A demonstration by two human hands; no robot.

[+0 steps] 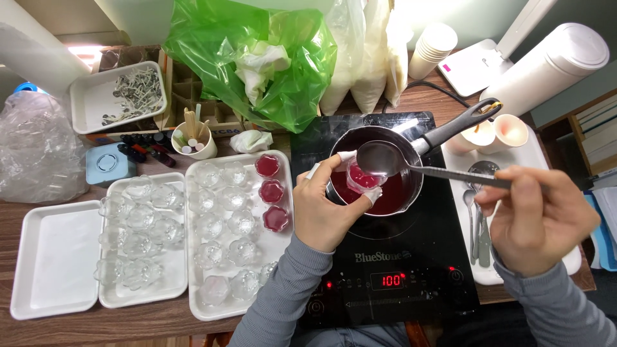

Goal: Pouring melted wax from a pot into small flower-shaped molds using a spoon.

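Presently ladling red liquid into small cup (pixel 361 178) over saucepan (pixel 379 168).
Left hand (pixel 323 207) grip clamped on cup; right hand (pixel 545 218) grip clamped on ladle (pixel 385 160); advise a slow, centred pour.

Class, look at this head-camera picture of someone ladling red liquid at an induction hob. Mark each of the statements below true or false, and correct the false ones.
1. The left hand holds a small clear cup over the dark saucepan of red liquid. True.
2. The right hand holds a wooden spoon. False: it holds a metal ladle by its long handle.
3. Three small moulds filled with red liquid stand on a white tray. True.
4. Every clear mould on the white trays is filled. False: most are clear and unfilled.
5. A green plastic bag lies behind the trays. True.
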